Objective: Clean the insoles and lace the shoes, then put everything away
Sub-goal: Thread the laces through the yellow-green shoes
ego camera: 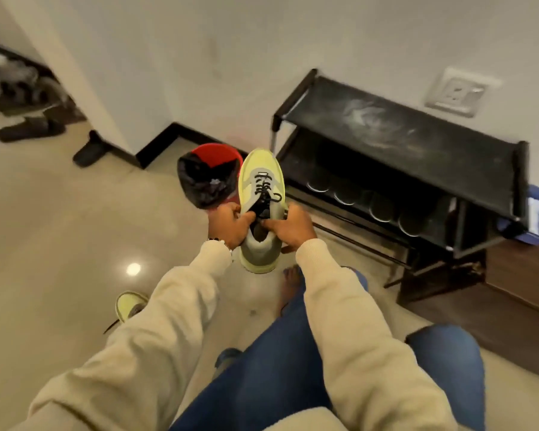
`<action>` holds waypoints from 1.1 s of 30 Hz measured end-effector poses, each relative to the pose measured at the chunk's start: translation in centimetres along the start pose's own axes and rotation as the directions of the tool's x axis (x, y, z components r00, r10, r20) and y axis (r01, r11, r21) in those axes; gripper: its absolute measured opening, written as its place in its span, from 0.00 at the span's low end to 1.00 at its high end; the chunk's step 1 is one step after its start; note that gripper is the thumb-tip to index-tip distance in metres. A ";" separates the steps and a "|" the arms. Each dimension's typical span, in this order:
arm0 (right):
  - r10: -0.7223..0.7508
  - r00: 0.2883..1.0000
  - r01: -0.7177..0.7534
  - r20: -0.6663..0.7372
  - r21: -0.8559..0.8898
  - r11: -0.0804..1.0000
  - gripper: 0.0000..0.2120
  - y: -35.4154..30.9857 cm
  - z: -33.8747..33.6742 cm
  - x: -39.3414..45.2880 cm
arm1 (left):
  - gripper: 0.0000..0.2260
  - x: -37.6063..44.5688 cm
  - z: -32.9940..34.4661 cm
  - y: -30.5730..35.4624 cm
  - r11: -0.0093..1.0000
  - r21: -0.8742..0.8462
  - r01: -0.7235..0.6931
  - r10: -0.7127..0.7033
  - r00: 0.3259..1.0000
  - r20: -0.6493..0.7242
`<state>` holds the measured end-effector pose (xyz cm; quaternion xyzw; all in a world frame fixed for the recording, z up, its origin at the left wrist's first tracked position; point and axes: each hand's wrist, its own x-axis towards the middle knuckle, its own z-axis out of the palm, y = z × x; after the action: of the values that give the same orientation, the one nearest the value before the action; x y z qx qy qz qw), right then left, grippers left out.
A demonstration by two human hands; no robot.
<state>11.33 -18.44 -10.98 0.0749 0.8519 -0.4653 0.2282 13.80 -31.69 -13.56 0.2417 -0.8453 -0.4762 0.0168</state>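
Yellow-green and grey mesh sneaker with black laces (261, 194) sits mid-frame, held up off the beige tiled floor (59, 231). Long axis runs 12–6: toe at 12, heel at 6 toward the person, opening and tongue face the camera. Slight lean of the toe toward 1.

Left hand (231, 223) at the sneaker's 9 o'clock side, fingers (227, 209) curled, pinching the lace end near the collar. Right hand (288, 227) at the 3 o'clock side, fingers curled likewise, thumb and forefinger pinching the other lace end at the top eyelets. Both hands touch the collar edge; cannot tell how much of the sneaker's weight each takes. Laces look threaded through most eyelets, loose at the top.

Second yellow-green sneaker (129, 306) lies on the floor at 8, mostly hidden behind the left cream sleeve (156, 334).

Red bin with black plastic liner (207, 175) stands just beside the held sneaker's toe, at 11. Black metal shoe rack (399, 157) against the wall at 2, dusty top shelf, dark shoes on its lower tier. Dark slippers (89, 149) on the floor at 10. White wall socket (455, 94) at 1.
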 end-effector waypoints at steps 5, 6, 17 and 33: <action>0.239 0.932 -0.204 0.273 -0.151 0.967 0.29 1.5 8.8 4.8 | 0.15 2.7 -0.6 -9.5 0.969 0.085 0.232 -0.233 0.973 -0.006; 0.267 0.913 -0.216 0.308 -0.190 0.958 0.28 2.1 10.6 5.9 | 0.15 3.2 -0.3 -11.6 0.956 0.085 0.280 -0.280 0.960 -0.010; 0.310 0.860 -0.079 0.406 -0.494 0.866 0.24 11.9 26.4 13.5 | 0.20 5.3 3.8 -29.3 0.791 0.062 0.609 -0.611 0.791 0.025; 0.363 0.804 -0.049 0.471 -0.556 0.830 0.29 19.7 32.3 16.0 | 0.29 4.7 7.5 -39.4 0.569 -0.108 0.815 -0.773 0.575 0.268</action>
<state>14.14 -35.53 -48.21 -0.0324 0.8262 -0.1910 0.5291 23.17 -44.67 -50.68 0.5466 -0.5842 -0.5434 -0.2543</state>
